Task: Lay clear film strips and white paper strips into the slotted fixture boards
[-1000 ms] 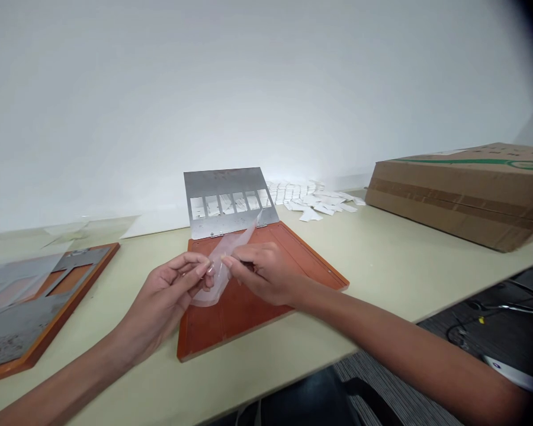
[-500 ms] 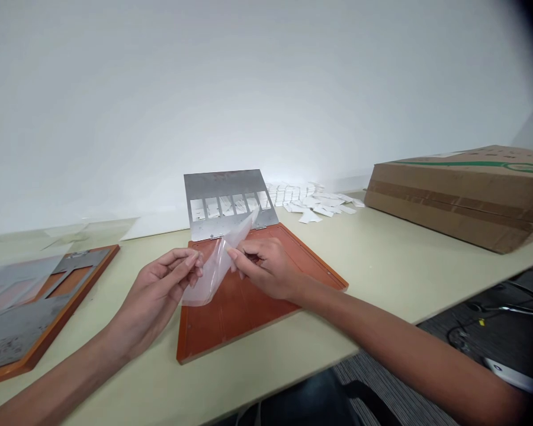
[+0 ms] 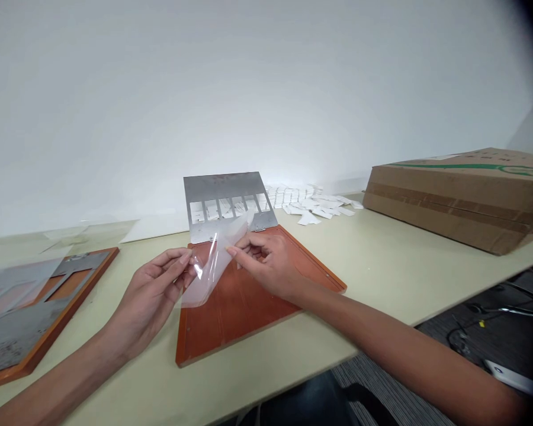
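left hand [image 3: 151, 299], right hand [image 3: 269, 266] spread clear film [image 3: 211, 266] wider.

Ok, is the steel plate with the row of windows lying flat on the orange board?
No, the steel plate stands tilted up from the far edge of the orange board, rather than resting flat on it.

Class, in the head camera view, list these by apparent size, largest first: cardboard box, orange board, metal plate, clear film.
1. Cardboard box
2. Orange board
3. Metal plate
4. Clear film

The board sits nearer the camera, so board over plate is unsure.
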### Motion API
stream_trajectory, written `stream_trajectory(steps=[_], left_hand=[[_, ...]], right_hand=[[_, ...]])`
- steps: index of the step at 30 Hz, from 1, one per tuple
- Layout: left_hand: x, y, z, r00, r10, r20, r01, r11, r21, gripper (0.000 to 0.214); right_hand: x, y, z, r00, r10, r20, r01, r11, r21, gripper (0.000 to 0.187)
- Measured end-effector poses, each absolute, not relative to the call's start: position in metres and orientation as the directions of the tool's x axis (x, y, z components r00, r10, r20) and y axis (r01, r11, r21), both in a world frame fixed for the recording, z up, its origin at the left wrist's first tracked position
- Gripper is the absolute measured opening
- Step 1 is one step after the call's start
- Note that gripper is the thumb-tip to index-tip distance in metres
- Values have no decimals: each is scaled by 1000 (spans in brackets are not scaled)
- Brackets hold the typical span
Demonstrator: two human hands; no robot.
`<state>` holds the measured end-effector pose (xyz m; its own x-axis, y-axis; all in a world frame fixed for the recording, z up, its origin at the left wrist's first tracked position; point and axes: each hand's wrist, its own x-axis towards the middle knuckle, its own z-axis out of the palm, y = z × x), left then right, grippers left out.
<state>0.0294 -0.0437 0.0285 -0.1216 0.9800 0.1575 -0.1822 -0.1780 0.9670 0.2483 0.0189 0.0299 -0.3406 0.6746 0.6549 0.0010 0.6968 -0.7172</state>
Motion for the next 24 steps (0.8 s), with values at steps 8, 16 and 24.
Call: stream_trajectory(steps=[8,16,24], left_hand=[[16,-37,37,-226,949,217,-149,-254,956,40],[-15,-38,67,-325,922,211,-139,-267,953,40],[-39,-47,97,-425,889,170,-166,-261,951,13]], right_hand=[[258,13,47,-314,733,603,-62,618,-784,34],[285,24,60,-307,737,603,-109,602,-791,37],[313,27,95,-288,737,612,-156,594,-789,36]])
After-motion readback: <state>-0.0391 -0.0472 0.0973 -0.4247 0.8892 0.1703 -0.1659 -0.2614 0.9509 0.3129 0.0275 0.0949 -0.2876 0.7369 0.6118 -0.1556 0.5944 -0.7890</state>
